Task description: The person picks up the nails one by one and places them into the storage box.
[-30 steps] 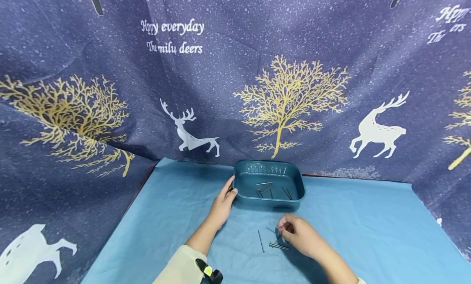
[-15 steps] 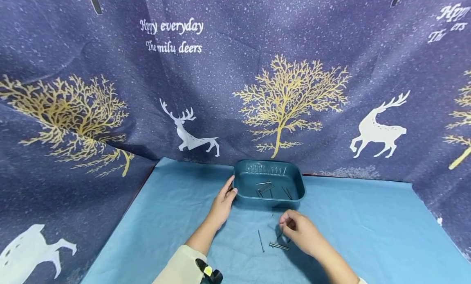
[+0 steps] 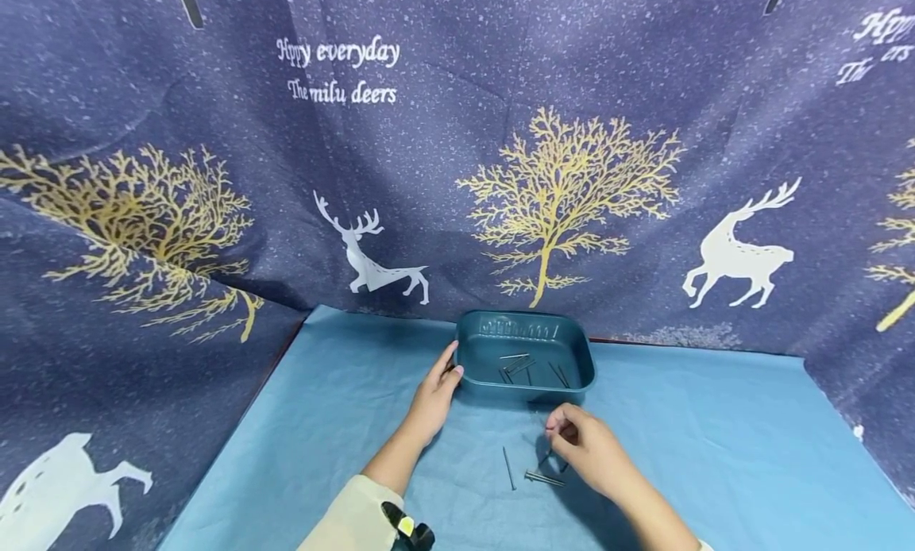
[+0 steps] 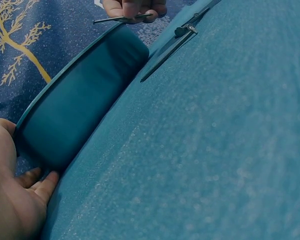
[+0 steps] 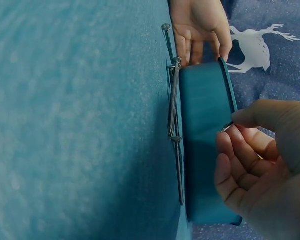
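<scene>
A dark teal plastic tray [image 3: 525, 388] stands near the back of the table, with several metal nails [image 3: 516, 367] lying on its floor. My left hand [image 3: 432, 396] holds its left end, the thumb at the rim and the fingers against the outer wall. Just in front of the tray, my right hand [image 3: 589, 448] pinches a nail [image 4: 107, 20] between thumb and fingertips, above the table. That nail's head sticks out on one side in the left wrist view. One loose nail [image 3: 509, 468] and a small cluster of nails [image 3: 545, 479] lie on the cloth near that hand.
A light blue cloth [image 3: 715, 440] covers the table. Behind it hangs a purple-blue curtain [image 3: 443, 154] printed with deer and golden trees, close to the tray's far side.
My right hand has shifted slightly forward toward the tray, pinching the nail. The left hand and the tray stay in place.
</scene>
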Motion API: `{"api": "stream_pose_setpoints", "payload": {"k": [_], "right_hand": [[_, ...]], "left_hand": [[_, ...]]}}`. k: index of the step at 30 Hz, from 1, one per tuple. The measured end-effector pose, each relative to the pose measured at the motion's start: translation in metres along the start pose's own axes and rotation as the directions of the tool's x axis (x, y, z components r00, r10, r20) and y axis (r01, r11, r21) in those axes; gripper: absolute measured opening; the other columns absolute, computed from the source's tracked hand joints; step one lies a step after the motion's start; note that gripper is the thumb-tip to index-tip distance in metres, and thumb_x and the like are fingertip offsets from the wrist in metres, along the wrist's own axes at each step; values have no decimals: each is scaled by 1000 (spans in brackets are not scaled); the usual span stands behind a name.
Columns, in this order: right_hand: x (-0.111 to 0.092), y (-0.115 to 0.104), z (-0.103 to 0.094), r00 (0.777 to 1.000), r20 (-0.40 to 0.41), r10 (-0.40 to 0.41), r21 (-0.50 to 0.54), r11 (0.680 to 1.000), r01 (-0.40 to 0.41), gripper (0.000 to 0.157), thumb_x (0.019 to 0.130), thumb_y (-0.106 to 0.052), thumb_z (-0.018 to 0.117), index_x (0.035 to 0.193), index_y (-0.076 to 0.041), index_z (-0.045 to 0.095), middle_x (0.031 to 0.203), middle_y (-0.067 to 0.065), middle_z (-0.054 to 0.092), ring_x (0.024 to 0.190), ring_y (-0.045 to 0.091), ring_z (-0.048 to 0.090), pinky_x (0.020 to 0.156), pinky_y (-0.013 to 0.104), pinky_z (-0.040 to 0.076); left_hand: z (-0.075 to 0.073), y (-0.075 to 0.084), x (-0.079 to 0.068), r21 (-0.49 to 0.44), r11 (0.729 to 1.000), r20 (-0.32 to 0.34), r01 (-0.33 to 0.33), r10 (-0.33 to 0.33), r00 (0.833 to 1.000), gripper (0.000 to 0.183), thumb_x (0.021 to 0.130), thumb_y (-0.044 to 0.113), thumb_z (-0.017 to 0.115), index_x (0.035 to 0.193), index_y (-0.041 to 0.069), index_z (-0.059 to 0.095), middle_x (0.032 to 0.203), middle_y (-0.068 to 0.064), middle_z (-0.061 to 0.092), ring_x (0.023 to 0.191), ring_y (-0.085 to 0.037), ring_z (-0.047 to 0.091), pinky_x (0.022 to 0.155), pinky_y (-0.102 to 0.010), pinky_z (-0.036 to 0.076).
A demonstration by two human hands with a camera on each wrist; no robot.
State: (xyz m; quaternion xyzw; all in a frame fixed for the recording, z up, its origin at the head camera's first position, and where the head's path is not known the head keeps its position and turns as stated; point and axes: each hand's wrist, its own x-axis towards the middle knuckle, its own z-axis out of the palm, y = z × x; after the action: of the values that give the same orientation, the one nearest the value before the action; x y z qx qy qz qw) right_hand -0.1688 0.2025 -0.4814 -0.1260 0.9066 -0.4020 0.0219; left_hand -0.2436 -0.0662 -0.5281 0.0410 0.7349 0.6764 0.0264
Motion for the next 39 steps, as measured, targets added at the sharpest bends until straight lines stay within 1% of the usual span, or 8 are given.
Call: {"api": "stream_pose_setpoints", "payload": {"k": [7,10,15,21,24,30,36,39], "right_hand": [[-1,1,0,999,-31,-33,1,999,33,12,92,-4,68,93,-15,64,86,-5,62,75,-1,58,69,20,54],[0,-1,-1,999,-39,-27,4,1000,27,13,91,-3,68,92,-15,63,86,-5,62,75,0,57,68,20,53],[2,-6,-5,999,-49,-9,-2,1000,9,13,92,-4,68,92,-16,63,86,-5,62,76,1,57,69,20,53],[6,-8,-9,996,-80,-29,-22,999,28,12,92,-4,69,91,-15,63,87,-5,63,77,0,57,70,19,54],[8,-10,-11,994,-99,-36,-25,999,34,12,92,-5,70,91,-15,63,88,-4,64,76,0,58,70,19,54],[13,-13,-16,993,-115,-25,-24,999,22,11,94,-7,69,93,-16,63,88,-4,64,76,2,57,70,20,53],[18,-16,-19,989,-147,-25,-9,1000,24,9,95,-5,69,96,-13,64,89,-2,65,78,3,59,71,21,54],[23,-17,-20,985,-171,-23,-3,1000,23,8,95,-5,68,96,-12,64,89,0,65,81,5,61,72,21,55]], "left_hand": [[0,-4,1,8,1000,5,-19,19,1000,55,108,39,48,160,32,31,167,-12,27,152,-31,34,121,-51,36],[0,-4,0,6,1000,7,-19,19,1000,56,108,39,48,160,33,31,167,-11,26,152,-31,34,122,-51,36],[0,-2,-1,-2,1000,8,-13,13,1000,54,109,33,47,160,34,31,168,-11,25,152,-32,32,122,-52,35],[1,-1,-1,-8,1000,12,-4,4,1000,54,109,32,47,160,33,30,168,-10,24,153,-32,31,122,-53,34],[1,0,-1,-8,1000,16,-7,7,1000,55,109,34,47,161,32,29,168,-10,24,153,-32,31,123,-53,34],[0,1,-1,4,1000,17,-6,5,1000,58,107,44,48,161,32,29,169,-9,23,153,-31,31,123,-53,34],[0,1,0,8,1000,12,3,-3,1000,55,109,34,47,161,31,29,168,-9,24,153,-32,31,122,-53,34],[0,2,0,2,1000,5,1,-1,1000,55,109,36,47,161,30,30,168,-10,25,152,-31,32,122,-52,35]]}}
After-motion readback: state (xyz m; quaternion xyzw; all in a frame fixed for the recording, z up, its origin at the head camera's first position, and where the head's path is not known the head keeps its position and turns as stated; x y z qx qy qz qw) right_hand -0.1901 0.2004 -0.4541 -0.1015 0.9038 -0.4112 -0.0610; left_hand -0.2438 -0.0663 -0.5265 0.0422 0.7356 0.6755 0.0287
